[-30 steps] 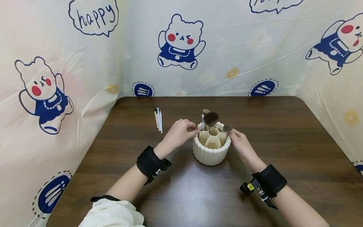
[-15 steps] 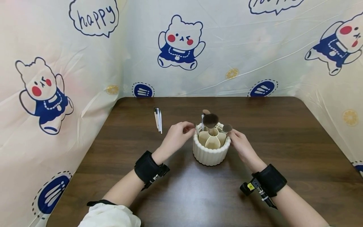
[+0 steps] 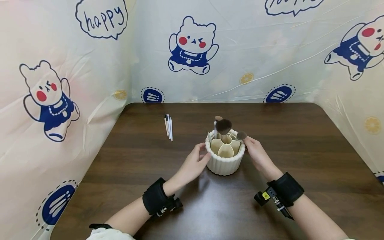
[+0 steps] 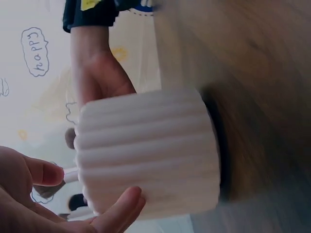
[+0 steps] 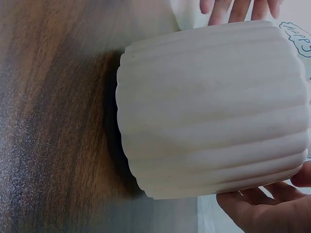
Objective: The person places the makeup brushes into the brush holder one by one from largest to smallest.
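A cream ribbed makeup brush holder (image 3: 225,166) stands upright on the table, its inside split into petal-shaped compartments. A large fluffy brush (image 3: 223,126) rises from the centre. A smaller round-headed brush (image 3: 241,135) leans at the right rim, and another tan-headed brush (image 3: 219,118) shows behind. My left hand (image 3: 195,162) is at the holder's left side with loosely spread fingers; in the left wrist view its fingertips (image 4: 127,200) lie at the ribbed wall. My right hand (image 3: 258,154) grips the holder's right side near the rim, fingers along the wall, partly hidden by the holder.
Several slim brushes (image 3: 169,127) lie side by side on the dark wooden table (image 3: 135,150), to the holder's back left. A patterned cloth backdrop (image 3: 234,50) rises along the table's far and side edges.
My left hand was pinching at a slim brush at the holder's left rim; it has let go and come down along the outer wall. The right hand has stayed at the right side.
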Tool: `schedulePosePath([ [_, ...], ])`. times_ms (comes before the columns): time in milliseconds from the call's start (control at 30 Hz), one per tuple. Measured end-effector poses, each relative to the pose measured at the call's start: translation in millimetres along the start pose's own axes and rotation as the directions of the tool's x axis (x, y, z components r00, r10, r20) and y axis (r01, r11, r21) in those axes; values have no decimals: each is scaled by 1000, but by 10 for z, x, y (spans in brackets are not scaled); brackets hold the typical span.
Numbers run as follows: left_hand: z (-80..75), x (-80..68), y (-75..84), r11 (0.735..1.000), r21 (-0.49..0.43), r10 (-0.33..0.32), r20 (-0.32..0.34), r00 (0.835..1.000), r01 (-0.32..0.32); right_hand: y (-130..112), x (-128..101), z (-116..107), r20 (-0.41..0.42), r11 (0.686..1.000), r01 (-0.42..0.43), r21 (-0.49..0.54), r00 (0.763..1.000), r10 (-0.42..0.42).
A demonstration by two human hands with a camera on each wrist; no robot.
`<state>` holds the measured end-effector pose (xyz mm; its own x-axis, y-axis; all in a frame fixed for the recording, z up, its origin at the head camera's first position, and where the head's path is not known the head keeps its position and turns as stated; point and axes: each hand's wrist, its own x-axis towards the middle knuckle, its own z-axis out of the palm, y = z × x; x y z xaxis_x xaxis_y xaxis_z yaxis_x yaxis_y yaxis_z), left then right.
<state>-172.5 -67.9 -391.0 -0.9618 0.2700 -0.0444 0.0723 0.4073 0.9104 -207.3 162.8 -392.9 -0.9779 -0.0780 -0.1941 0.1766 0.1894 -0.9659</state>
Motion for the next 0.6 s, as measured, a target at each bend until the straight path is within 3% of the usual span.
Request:
schedulePosePath([
  [233,25,55,60,1000,-23,12,0,1000,-12,0,-25,6,19,1000,-4,24,1000,4],
  [600,-7,189,10,999,-25,38,-25,999,-38,-10,-83,-1,32,999,3,40,999,-5],
])
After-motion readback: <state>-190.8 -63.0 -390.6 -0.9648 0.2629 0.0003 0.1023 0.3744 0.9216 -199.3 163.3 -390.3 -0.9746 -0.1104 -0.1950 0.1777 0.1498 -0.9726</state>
